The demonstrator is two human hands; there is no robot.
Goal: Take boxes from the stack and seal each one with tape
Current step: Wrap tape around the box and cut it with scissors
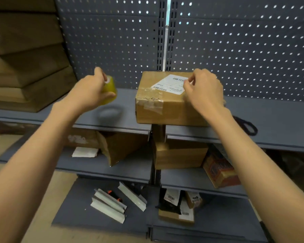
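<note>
At far left the stack of flat boxes (25,67) waits on the shelf (270,116). My left hand (91,88) grips the yellowish tape roll (110,90), fingers curled round it, held above the shelf and apart from the box (167,100). That box sits mid-shelf, label (172,83) up. My right hand (205,90) hovers over its top right, fingers pinched, perhaps on a tape end; I cannot tell. I judge I'm mid-sealing: next, press the strip down along the seam.
</note>
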